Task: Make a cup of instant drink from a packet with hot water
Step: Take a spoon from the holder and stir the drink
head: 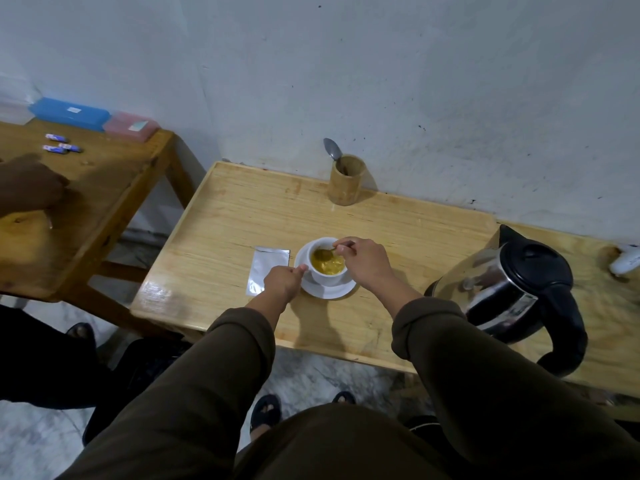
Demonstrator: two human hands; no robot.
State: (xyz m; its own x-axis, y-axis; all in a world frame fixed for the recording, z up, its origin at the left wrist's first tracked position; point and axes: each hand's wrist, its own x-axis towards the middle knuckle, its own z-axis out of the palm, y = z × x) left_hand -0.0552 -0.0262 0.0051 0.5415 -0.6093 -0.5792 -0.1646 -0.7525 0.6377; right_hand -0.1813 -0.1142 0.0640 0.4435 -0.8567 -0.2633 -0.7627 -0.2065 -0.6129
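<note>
A white cup (327,276) full of yellow drink stands on a white saucer (329,291) in the middle of the wooden table (225,216). My right hand (363,263) pinches a spoon (325,252) whose bowl dips into the drink. My left hand (282,280) is closed at the cup's left side, thumb touching the cup by its handle. A silver packet (266,268) lies flat just left of the saucer, partly under my left hand. A steel and black kettle (516,289) stands at the right.
A bamboo holder (346,183) with a second spoon (333,148) stands at the back by the wall. Another person's hand (27,188) rests on a second table (86,202) at left, with small sachets (60,143) and plastic boxes (69,112). A white object (625,261) lies far right.
</note>
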